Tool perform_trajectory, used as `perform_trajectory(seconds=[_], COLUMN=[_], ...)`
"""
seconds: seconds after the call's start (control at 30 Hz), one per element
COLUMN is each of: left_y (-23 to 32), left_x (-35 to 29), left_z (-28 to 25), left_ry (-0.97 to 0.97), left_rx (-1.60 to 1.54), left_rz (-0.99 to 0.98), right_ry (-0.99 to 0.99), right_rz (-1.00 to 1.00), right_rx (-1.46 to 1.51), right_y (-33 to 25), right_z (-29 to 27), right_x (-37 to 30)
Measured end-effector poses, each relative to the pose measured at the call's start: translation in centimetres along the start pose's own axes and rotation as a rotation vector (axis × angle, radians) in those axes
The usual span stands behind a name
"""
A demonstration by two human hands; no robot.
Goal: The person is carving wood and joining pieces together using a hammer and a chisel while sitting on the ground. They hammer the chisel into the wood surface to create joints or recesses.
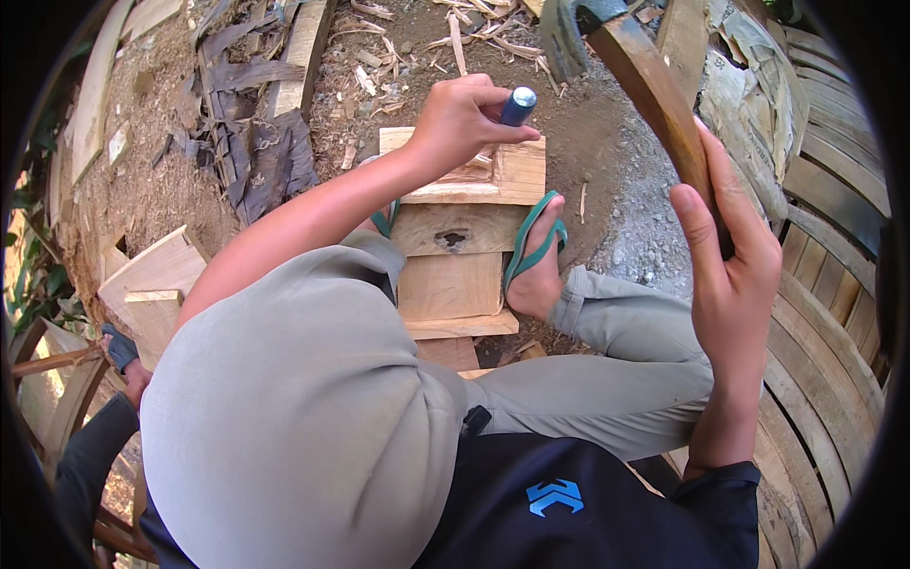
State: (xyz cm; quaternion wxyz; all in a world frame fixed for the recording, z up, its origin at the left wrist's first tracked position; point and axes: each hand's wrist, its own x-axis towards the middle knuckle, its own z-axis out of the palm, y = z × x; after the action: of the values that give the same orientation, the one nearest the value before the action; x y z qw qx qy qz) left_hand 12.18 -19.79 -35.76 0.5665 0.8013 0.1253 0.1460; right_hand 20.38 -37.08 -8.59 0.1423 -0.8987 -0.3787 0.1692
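Observation:
My left hand is wrapped round the blue handle of a chisel, which has a shiny metal cap. The chisel's blade is hidden below my fingers. Under that hand lies a pale wooden board with a rough recess cut in its face. My right hand grips the lower wooden handle of a hammer, raised to the right. Its dark metal head is partly cut off at the upper edge of the view.
My feet in green flip-flops flank the stacked wooden blocks below the board. Wood shavings and dark bark strips litter the ground. Wooden slats line the right, and another person's foot shows at left.

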Motion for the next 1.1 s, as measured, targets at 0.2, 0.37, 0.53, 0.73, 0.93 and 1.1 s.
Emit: perform_trajectory(seconds=[0.2,0.37,0.53,0.73,0.93,1.1], left_y=[0.1,-0.1,-0.7,-0.6,-1.3,-1.0], left_x=[0.3,0.0,0.4,1.7,3.1,3.2], left_z=[0.1,0.4,0.9,0.5,0.9,0.9], left_ry=[0.035,0.031,0.032,-0.063,-0.177,-0.229], left_rx=[-0.024,0.01,-0.064,-0.057,-0.057,-0.053], left_rz=[0.0,-0.006,-0.082,-0.102,-0.085,-0.121], right_ry=[0.109,-0.141,0.153,-0.023,-0.162,0.079], right_rz=[-0.076,0.126,-0.157,0.069,0.177,0.145], right_rx=[0.031,-0.065,0.058,0.029,-0.054,0.097], right_y=[0.8,0.8,1.8,1.6,1.9,1.1], right_z=[1.8,3.5,5.2,4.6,4.8,4.1], right_x=[-0.5,-0.1,0.3,0.8,0.9,0.9])
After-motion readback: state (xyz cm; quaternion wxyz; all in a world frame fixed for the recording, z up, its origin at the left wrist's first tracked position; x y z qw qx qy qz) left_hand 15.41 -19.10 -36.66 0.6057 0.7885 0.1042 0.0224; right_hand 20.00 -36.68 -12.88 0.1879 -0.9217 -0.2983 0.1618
